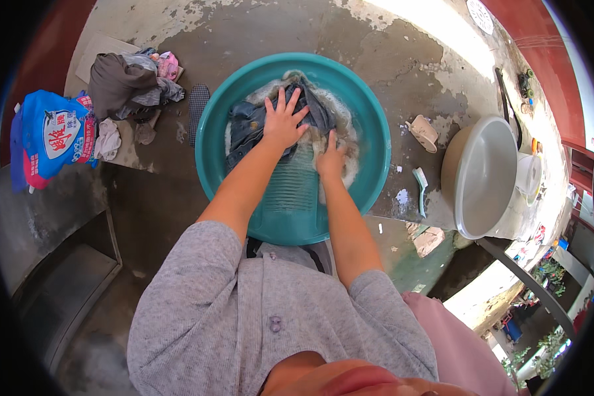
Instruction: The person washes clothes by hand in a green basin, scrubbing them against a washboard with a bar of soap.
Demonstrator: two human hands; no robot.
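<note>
A round teal plastic basin (208,163) holds murky, sudsy water and has a ribbed washboard (289,190) moulded into its near side. Wet dark-blue denim (245,126) lies bunched in the basin's left and far part, a metal button showing. My left hand (283,121) rests on the cloth with its fingers spread, gripping nothing that I can see. My right hand (331,158) is at the water just right of the washboard, index finger extended towards the cloth's right edge; its other fingers are partly hidden by suds and water, so a hold cannot be made out.
A blue detergent bag (59,133), piled clothes (121,84) and a checked insole (198,114) lie left on the concrete. At right are a scrub brush (420,190), a beige scoop-like piece (423,132), a large pale basin (487,178) and a clear tub (528,173).
</note>
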